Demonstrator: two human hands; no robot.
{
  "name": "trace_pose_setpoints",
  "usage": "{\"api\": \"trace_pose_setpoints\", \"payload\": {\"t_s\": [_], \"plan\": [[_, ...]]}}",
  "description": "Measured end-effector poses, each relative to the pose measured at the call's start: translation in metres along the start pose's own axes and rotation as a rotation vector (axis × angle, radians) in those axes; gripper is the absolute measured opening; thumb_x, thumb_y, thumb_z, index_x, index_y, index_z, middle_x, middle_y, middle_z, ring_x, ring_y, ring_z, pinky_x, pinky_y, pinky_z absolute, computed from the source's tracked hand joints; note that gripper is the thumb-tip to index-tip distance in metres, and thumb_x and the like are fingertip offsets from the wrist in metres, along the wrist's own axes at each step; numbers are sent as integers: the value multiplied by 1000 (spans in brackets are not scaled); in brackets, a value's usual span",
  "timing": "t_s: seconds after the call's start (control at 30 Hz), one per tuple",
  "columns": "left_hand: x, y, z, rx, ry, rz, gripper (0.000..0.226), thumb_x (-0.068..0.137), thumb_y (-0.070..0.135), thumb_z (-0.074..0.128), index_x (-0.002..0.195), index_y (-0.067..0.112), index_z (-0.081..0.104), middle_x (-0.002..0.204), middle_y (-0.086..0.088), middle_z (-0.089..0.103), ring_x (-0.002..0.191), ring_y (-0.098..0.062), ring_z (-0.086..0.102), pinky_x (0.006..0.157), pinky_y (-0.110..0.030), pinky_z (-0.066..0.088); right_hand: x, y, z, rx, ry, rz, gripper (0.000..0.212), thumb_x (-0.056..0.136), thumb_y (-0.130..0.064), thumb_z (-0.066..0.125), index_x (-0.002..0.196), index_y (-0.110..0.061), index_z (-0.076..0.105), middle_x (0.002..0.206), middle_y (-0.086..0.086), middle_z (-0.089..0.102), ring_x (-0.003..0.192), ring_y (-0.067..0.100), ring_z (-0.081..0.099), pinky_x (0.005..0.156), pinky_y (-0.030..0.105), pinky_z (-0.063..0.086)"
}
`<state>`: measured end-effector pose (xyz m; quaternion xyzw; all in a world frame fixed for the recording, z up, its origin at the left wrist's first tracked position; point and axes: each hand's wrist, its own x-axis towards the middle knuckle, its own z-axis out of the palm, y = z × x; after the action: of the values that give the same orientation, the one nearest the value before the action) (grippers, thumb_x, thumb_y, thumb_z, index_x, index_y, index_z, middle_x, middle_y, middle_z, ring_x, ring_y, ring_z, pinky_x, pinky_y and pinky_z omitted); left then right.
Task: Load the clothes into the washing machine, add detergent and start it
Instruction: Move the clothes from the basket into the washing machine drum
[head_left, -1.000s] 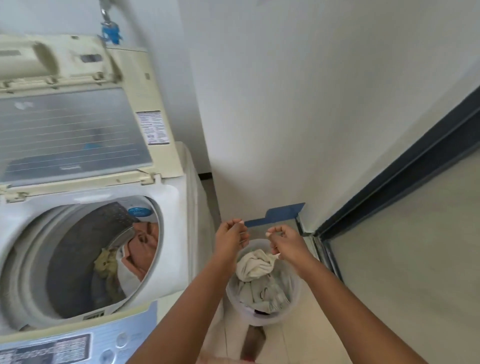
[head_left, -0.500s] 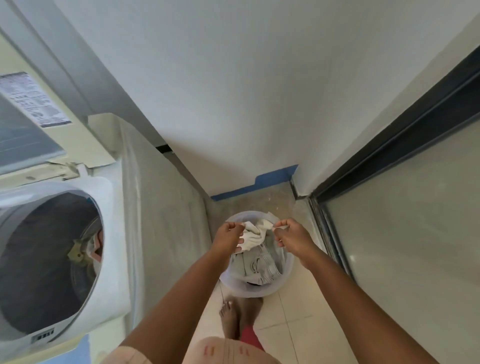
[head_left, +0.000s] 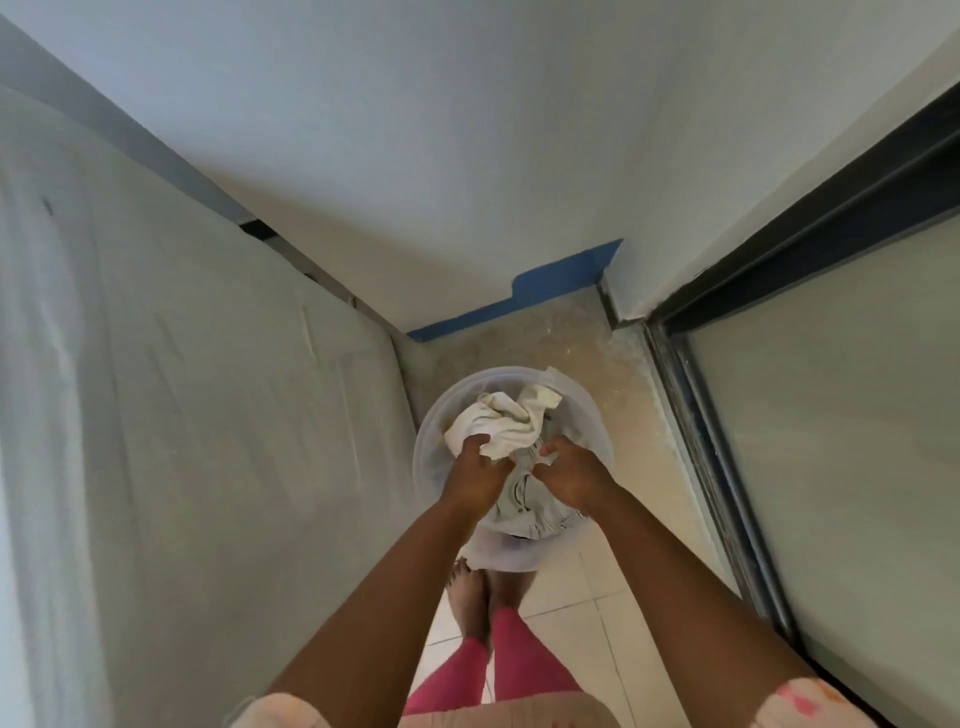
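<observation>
Centre frame, left hand (head_left: 475, 467) and right hand (head_left: 566, 473) both clenched on the white cloth (head_left: 501, 423) inside the translucent bucket (head_left: 597, 415)

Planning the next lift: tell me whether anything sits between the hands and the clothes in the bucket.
Nothing visible does. The left hand already grips the white cloth, and the right hand pinches fabric beside it, both inside the clear bucket. The washing machine's opening is out of view.

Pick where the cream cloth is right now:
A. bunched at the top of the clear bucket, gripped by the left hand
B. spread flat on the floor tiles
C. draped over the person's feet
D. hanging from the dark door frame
A: the left hand grips the cream cloth, bunched at the top of the clear bucket.
</observation>
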<state>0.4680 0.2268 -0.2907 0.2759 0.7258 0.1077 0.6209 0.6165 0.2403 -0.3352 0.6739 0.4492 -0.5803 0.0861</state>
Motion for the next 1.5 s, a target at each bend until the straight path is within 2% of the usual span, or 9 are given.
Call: {"api": "trace_pose_setpoints", "payload": {"t_s": [0.17,0.43,0.53,0.6,0.83,0.97,1.1,1.23,1.5], "plan": [[62,-40,6,119,14,74,56,90,36,63,139,20,40,128,14,48,115,-9,50,93,-24,41,65,3,26,-51,16,-102,44,88,-31,69,124,-12,54,129,9,58,110,27,59,80,28,41],[177,-128,-2,179,93,145,58,78,47,62,132,31,49,122,10,63,111,-9,61,96,-43,52,162,22,84,-422,-37,-192,66,91,-34,61,150,-19,36,164,5,6,145,27,28,109,41,39],[163,-119,-6,154,150,128,51,84,37,63,131,27,47,122,8,61,110,-11,61,98,-42,51,173,25,100,-403,-61,-115,87,91,-40,58,158,-21,6,163,4,15,140,29,38,107,41,38],[152,-121,-8,147,174,92,67,85,32,64,143,27,32,136,4,51,121,-16,55,103,-45,48,166,26,103,-430,-71,-135,81,92,-38,58,156,-13,16,161,8,21,140,29,37,108,40,39],[72,-92,-22,179,170,-30,87,84,22,66,151,25,11,147,-4,37,129,-25,46,105,-44,45,67,10,83,-365,2,-74,45,87,-41,60,116,-6,60,112,7,62,101,26,62,75,27,44],[28,-79,-30,197,131,34,83,81,28,62,150,34,17,144,4,41,129,-17,47,103,-40,47,-23,-26,68,-316,21,-17,29,92,-33,53,99,-7,65,75,5,55,76,26,54,52,24,33],[-42,-28,-44,373,70,63,77,85,22,61,151,19,22,147,-11,35,133,-29,40,107,-39,40,-104,-49,57,-250,171,-148,39,90,-37,60,57,-22,45,63,0,57,67,18,57,57,25,34],[-107,13,-68,463,45,141,46,87,15,57,133,13,50,136,-15,48,124,-31,48,105,-38,42,-171,-81,40,-199,287,-235,38,87,-33,62,56,-25,43,63,-6,51,63,14,53,47,15,27],[-209,40,-100,456,40,405,81,65,28,86,137,28,49,136,0,49,124,-20,48,102,-32,41,-278,-130,8,-121,455,-478,40,81,-31,72,58,-25,40,59,-7,46,55,4,43,47,14,29]]}}
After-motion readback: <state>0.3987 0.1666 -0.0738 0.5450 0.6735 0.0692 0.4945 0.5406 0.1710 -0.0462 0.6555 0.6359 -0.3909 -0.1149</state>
